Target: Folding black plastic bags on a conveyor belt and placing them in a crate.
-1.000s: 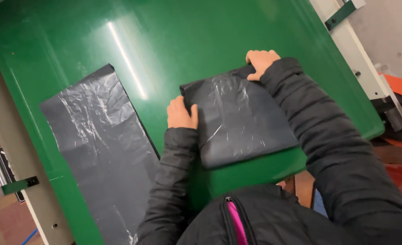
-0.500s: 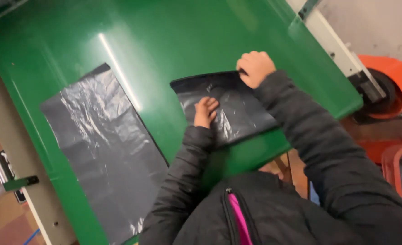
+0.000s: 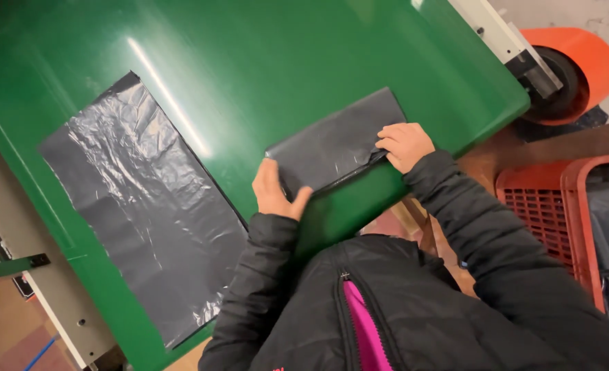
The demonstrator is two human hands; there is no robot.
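Note:
A folded black plastic bag (image 3: 335, 141) lies on the green table (image 3: 263, 62) near its front edge. My left hand (image 3: 273, 192) holds the folded bag's left corner, thumb under the fold. At the bag's right end, my right hand (image 3: 404, 144) pinches the edge with curled fingers. Both arms are in black jacket sleeves. A second black plastic bag (image 3: 143, 199) lies flat and unfolded on the table to the left, apart from my hands.
A red plastic crate (image 3: 558, 206) holding dark bags stands at the right, below the table. An orange roll (image 3: 576, 65) on a machine frame sits past the table's right corner. A grey metal frame (image 3: 43, 288) borders the table's left side.
The folded bag has been folded again into a narrower strip. My left hand slid to its left corner and my right hand moved down to its right end.

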